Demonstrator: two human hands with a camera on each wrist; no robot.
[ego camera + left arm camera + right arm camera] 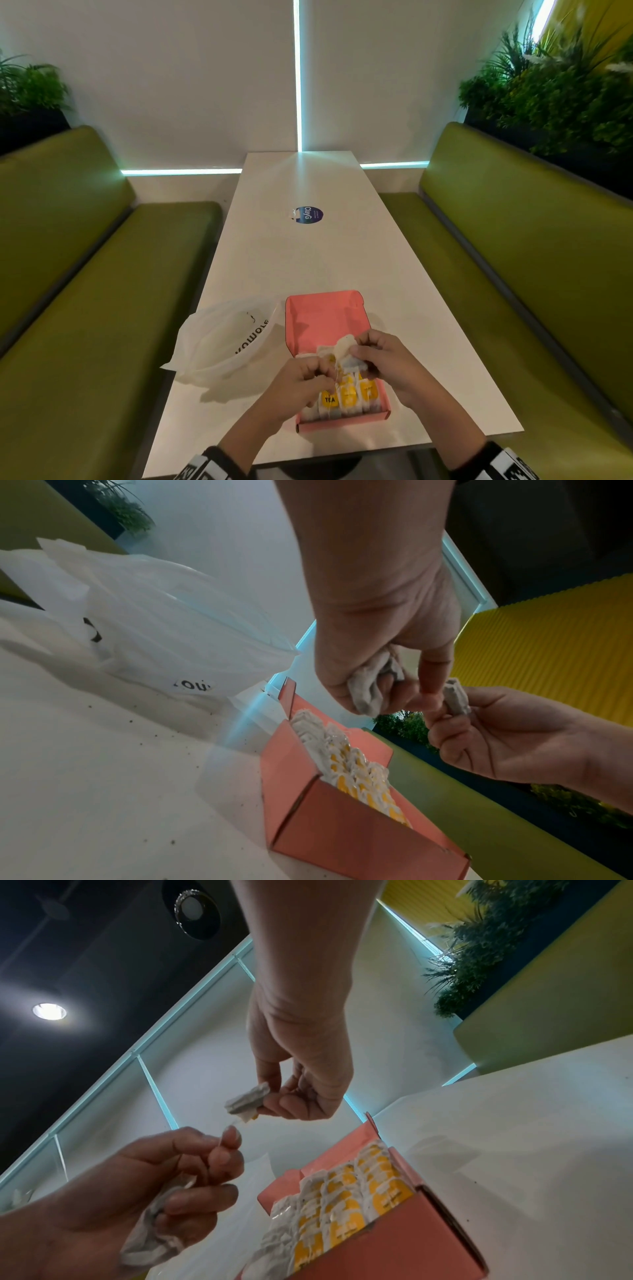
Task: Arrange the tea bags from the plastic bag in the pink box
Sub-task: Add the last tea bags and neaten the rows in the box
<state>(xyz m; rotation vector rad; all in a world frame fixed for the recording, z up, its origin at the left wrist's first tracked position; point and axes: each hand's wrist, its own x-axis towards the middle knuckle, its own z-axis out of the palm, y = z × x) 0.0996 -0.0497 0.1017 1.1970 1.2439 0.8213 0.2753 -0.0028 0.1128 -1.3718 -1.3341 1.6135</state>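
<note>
Pink cardboard box (325, 318), near half filled with yellow-labelled tea bags (347, 399); left hand (301, 383) and right hand (383, 359) each grip another; white plastic bag (222, 339) seemingly flat.

In the head view, both hands cover the middle of the pink box (329, 318), hiding the tea bags (346, 399) there. The tea bag held by the left hand (301, 380) is mostly concealed by its curled fingers. The bottom edge cuts off both forearms. The contents of the plastic bag (219, 339) cannot be determined through the film, and its print is only partly legible. Text on the sticker (309, 214) is mostly too small to read.
</note>
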